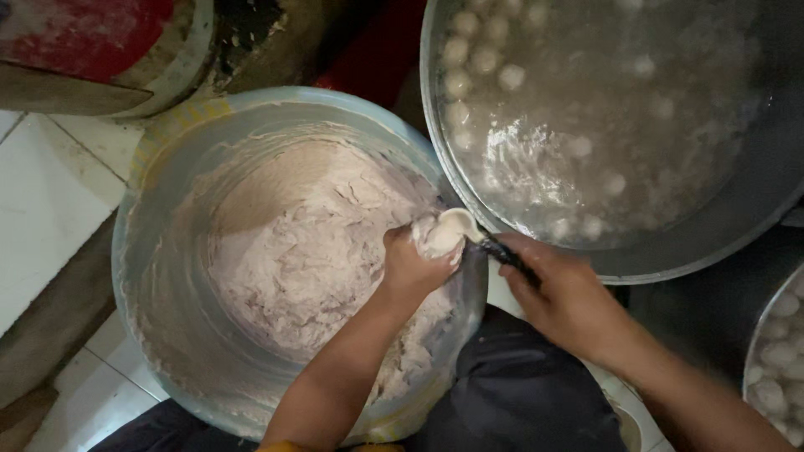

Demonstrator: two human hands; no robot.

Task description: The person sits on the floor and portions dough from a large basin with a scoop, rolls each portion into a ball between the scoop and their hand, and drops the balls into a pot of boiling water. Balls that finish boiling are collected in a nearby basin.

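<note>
My left hand [412, 266] is closed around a lump of pale paste [436, 238] that bulges out at the top of the fist, over the right rim of a large bucket [138, 209] filled with pinkish-grey paste [301, 243]. My right hand [569, 297] grips the dark handle of a spoon [462, 224]. The spoon's bowl rests against the squeezed lump. Just right of the bucket stands a big metal pot [695, 251] of steaming water with several pale balls [511, 77] floating in it.
At the lower right edge sits another metal container [758, 335] holding several pale balls. A red and dark drum-like object [92, 42] is at the top left. White floor tiles [42, 192] lie to the left. Dark cloth [519, 393] covers my lap below.
</note>
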